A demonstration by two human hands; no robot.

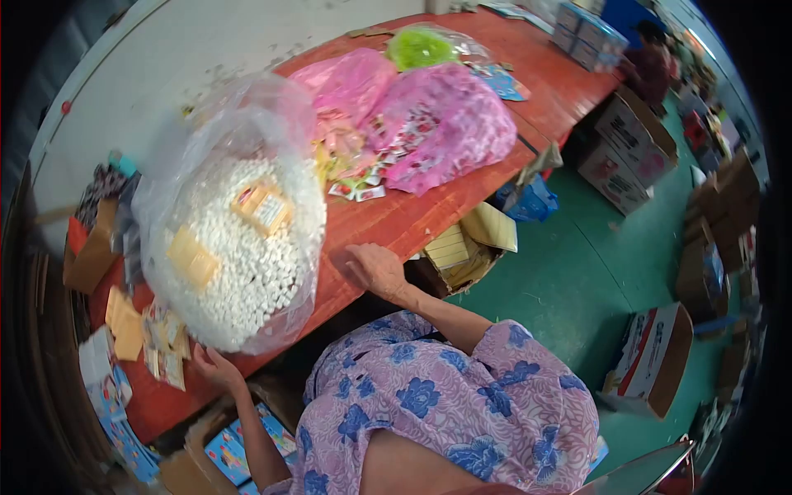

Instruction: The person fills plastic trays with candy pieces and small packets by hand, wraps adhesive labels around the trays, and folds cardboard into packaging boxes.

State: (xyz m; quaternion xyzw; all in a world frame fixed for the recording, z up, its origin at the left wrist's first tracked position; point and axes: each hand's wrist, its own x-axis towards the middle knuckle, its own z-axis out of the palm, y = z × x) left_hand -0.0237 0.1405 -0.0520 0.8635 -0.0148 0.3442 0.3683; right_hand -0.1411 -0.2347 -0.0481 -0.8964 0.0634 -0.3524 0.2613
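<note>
A large clear plastic bag (pixel 307 256) stands open on the red table, full of small white pieces (pixel 247 293). On top of the white pieces lie a stack of yellowish packets with a printed label (pixel 262 208) and a second pale yellow stack (pixel 194 257). My left hand (pixel 218 369) is at the table's front edge, below the bag and beside some small printed packets (pixel 165 365); its fingers are apart and nothing shows in them. My right hand (pixel 375 269) is over the table edge right of the bag, fingers loosely stretched, slightly blurred, holding nothing visible.
Pink plastic bags (pixel 450 124) with small packets and a bright green bundle (pixel 421 48) sit farther along the red table (pixel 363 221). Under its edge is a carton of yellow pieces (pixel 462 247). Cartons (pixel 652 359) stand on the green floor. Another person (pixel 648 66) is at the far end.
</note>
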